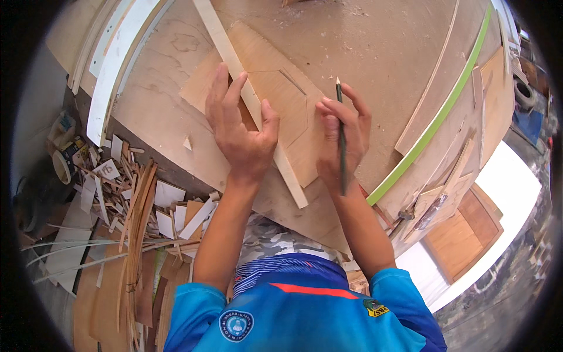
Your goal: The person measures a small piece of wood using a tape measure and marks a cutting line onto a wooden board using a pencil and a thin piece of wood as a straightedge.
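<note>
A long pale wooden strip (291,179) lies slantwise across a light brown plywood piece (290,100) marked with thin angular lines. Over the strip is my left hand (241,129), its fingers spread, with the thumb to the right of the strip and the other fingers to the left. I cannot tell how firmly it presses. My right hand (347,135) holds a dark green pencil (342,146) beside the plywood's right edge. The pencil's tip points away from me and appears to touch no line. My palm hides part of the strip.
Large brown sheets (387,76) form the work surface, dusted with shavings. A curved green-edged strip (437,123) runs along the right, white curved pieces (111,76) at the far left. Offcuts (170,193) and long thin strips (138,217) pile up at lower left.
</note>
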Demonstrator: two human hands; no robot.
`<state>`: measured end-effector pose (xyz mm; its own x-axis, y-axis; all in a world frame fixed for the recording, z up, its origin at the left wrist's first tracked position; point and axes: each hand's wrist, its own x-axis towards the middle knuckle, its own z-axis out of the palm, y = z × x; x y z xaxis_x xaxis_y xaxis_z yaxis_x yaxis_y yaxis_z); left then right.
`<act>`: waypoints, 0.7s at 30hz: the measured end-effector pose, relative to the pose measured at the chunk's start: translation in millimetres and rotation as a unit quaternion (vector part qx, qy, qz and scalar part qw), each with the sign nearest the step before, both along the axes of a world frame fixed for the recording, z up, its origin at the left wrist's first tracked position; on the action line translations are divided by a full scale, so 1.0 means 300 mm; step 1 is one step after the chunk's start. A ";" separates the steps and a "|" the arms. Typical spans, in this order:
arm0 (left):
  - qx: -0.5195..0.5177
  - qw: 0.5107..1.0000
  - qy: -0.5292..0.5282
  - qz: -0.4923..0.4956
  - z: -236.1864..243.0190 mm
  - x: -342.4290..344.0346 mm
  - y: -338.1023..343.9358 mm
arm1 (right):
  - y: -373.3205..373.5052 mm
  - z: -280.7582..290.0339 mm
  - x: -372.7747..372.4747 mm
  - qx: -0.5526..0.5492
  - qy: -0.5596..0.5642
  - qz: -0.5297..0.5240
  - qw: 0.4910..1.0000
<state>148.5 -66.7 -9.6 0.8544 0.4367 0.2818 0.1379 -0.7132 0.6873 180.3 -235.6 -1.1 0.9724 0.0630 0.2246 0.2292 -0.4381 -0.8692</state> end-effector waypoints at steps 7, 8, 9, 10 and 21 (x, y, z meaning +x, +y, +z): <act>-0.236 0.967 -0.083 -0.052 0.012 -0.067 0.073 | -0.032 -0.005 0.065 -0.093 -0.118 0.097 0.984; -0.284 0.951 -0.099 -0.069 0.027 -0.080 0.080 | -0.058 0.004 0.082 -0.092 -0.123 0.089 0.984; -0.282 0.951 -0.101 -0.077 0.042 -0.097 0.088 | -0.088 0.012 0.095 -0.106 -0.115 0.115 0.981; -0.264 0.956 -0.090 -0.096 0.058 -0.117 0.097 | -0.118 0.016 0.107 -0.121 -0.106 0.140 0.977; -0.122 0.975 -0.016 -0.185 0.083 -0.129 0.140 | -0.168 0.075 0.035 -0.004 -0.137 0.104 0.985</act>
